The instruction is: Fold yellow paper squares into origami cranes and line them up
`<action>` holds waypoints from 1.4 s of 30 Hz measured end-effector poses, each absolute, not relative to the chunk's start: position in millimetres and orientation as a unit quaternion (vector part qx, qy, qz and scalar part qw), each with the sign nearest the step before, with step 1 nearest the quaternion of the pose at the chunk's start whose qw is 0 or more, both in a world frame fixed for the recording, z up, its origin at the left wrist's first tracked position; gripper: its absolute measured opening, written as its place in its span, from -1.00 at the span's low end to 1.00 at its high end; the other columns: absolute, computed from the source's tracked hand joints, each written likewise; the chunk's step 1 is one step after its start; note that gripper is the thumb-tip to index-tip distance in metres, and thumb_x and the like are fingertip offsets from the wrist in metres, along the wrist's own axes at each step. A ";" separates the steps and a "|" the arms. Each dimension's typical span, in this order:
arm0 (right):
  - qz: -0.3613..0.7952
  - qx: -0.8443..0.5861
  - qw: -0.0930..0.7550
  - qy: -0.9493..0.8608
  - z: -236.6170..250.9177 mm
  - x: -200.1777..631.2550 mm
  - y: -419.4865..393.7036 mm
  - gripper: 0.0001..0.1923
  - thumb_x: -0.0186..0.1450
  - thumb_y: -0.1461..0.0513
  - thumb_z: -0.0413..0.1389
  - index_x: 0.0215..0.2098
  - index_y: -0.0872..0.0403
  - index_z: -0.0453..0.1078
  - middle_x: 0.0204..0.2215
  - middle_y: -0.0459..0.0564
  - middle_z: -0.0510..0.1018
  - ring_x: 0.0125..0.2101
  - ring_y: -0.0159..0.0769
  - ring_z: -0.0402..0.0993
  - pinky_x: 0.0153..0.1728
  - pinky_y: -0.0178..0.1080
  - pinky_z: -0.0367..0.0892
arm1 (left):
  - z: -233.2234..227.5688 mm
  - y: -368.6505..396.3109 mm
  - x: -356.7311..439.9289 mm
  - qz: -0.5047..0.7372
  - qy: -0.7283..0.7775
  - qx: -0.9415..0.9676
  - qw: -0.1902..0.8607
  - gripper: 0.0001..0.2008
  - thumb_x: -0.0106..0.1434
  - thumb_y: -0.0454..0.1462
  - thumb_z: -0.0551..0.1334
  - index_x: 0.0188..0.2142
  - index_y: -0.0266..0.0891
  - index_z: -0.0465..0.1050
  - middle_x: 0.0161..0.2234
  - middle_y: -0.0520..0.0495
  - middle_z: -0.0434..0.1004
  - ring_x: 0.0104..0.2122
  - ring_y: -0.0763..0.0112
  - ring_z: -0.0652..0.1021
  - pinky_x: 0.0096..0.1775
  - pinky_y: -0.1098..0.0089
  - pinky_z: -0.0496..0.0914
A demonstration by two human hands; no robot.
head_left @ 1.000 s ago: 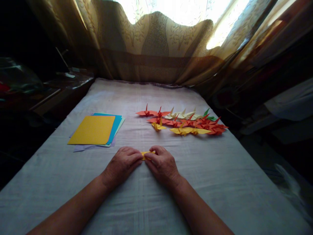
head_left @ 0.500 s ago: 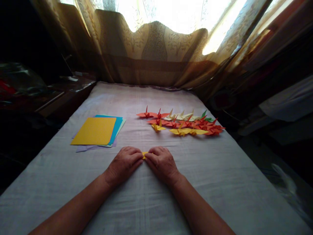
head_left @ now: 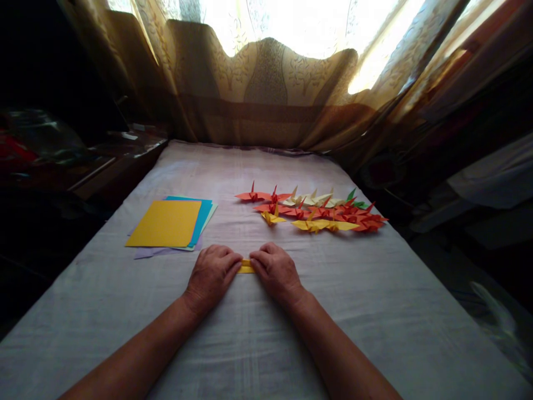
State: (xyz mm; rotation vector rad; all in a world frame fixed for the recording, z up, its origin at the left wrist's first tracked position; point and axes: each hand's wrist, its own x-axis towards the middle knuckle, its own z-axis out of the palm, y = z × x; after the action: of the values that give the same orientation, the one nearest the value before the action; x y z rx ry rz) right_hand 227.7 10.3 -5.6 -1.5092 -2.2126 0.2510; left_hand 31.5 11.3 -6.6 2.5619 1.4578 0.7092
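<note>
A small folded yellow paper piece (head_left: 246,267) lies flat on the grey cloth (head_left: 375,311), mostly covered by my fingers. My left hand (head_left: 212,273) presses its left end with curled fingertips. Pressing the other end is my right hand (head_left: 276,270). Only a short yellow strip shows between the two hands. Beyond them lies a cluster of several finished paper cranes (head_left: 316,208) in red, orange, yellow, cream and green.
A stack of coloured paper sheets (head_left: 166,223), yellow on top with blue and lilac under it, lies at the left. Patterned curtains (head_left: 266,83) hang behind the cloth's far edge. Dark furniture stands along both sides.
My hands have drawn slightly toward me and parted a little, so more of the yellow strip shows between the fingertips. The view shifted slightly.
</note>
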 end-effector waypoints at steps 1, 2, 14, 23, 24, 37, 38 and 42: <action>0.087 -0.538 0.229 -0.806 -6.0 228.5 9.6 -0.89 0.34 0.24 0.16 -0.26 -0.02 0.57 -0.33 -0.06 0.53 -0.28 -0.33 0.45 -0.23 -0.33 0.29 | -6.4 11.0 31.8 0.232 0.482 0.843 0.055 -0.90 0.32 -0.26 0.24 -0.25 -0.17 0.56 -0.29 -0.08 0.56 -0.24 0.23 0.48 -0.16 0.23 0.32; 0.084 -0.530 0.234 -0.811 -6.4 229.3 8.7 -0.89 0.33 0.24 0.17 -0.25 -0.01 0.56 -0.32 -0.06 0.53 -0.27 -0.32 0.45 -0.21 -0.31 0.29 | -6.3 10.8 32.1 0.232 0.483 0.843 0.057 -0.90 0.31 -0.27 0.25 -0.24 -0.17 0.56 -0.29 -0.08 0.56 -0.24 0.22 0.48 -0.16 0.23 0.32; 0.039 -0.491 0.287 -0.822 -8.0 230.4 1.5 -0.91 0.35 0.25 0.15 -0.29 0.01 0.51 -0.29 -0.03 0.57 -0.26 -0.26 0.42 -0.19 -0.24 0.24 | -6.3 9.1 30.4 0.249 0.459 0.851 0.054 -0.83 0.36 -0.24 0.19 -0.17 -0.14 0.56 -0.25 -0.09 0.57 -0.23 0.23 0.49 -0.14 0.22 0.33; 0.034 -0.488 0.279 -0.826 -10.1 229.1 1.1 -0.86 0.35 0.28 0.13 -0.37 0.02 0.48 -0.37 -0.06 0.56 -0.31 -0.28 0.40 -0.23 -0.25 0.17 | -2.8 8.0 31.6 0.261 0.426 0.864 0.057 -0.88 0.35 -0.26 0.20 -0.25 -0.17 0.53 -0.23 -0.08 0.57 -0.19 0.22 0.49 -0.08 0.19 0.30; 0.037 -0.487 0.278 -0.827 -10.5 229.3 1.2 -0.86 0.35 0.28 0.14 -0.38 0.02 0.48 -0.39 -0.07 0.56 -0.33 -0.29 0.40 -0.24 -0.26 0.17 | -1.6 7.9 31.8 0.260 0.422 0.866 0.060 -0.88 0.35 -0.25 0.20 -0.27 -0.17 0.51 -0.24 -0.08 0.57 -0.20 0.22 0.49 -0.08 0.19 0.30; 0.102 -0.499 0.468 -0.722 -3.8 239.1 11.9 -0.51 0.30 0.06 0.16 0.14 0.04 0.33 0.01 0.13 0.55 0.00 -0.10 0.46 -0.03 -0.08 0.36 | 0.6 11.3 30.7 0.415 0.531 0.706 0.220 -0.78 0.32 -0.13 0.15 -0.34 -0.19 0.47 -0.41 -0.02 0.57 -0.37 0.33 0.54 -0.25 0.35 0.38; 0.134 -0.512 0.483 -0.698 -4.5 239.3 12.3 -0.54 0.30 0.06 0.15 0.12 0.03 0.34 -0.01 0.12 0.56 -0.03 -0.12 0.49 -0.10 -0.11 0.40 | 2.1 11.8 31.6 0.440 0.541 0.662 0.276 -0.77 0.29 -0.10 0.17 -0.34 -0.20 0.46 -0.41 -0.01 0.56 -0.37 0.33 0.54 -0.28 0.37 0.39; 0.266 -0.522 0.487 -0.647 -3.8 229.3 8.5 -0.67 0.25 0.10 0.16 -0.04 0.02 0.44 -0.17 0.05 0.64 -0.21 -0.22 0.57 -0.32 -0.26 0.41 | 13.3 10.4 39.0 0.489 0.531 0.524 0.451 -0.65 0.15 0.03 0.28 -0.38 -0.22 0.43 -0.47 0.04 0.49 -0.42 0.36 0.52 -0.31 0.40 0.42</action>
State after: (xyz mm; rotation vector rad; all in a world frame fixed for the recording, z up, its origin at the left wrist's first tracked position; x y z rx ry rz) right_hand 229.3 8.5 -3.8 -1.2706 -1.5747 0.6477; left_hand 39.0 10.4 13.3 1.2958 1.3117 1.2092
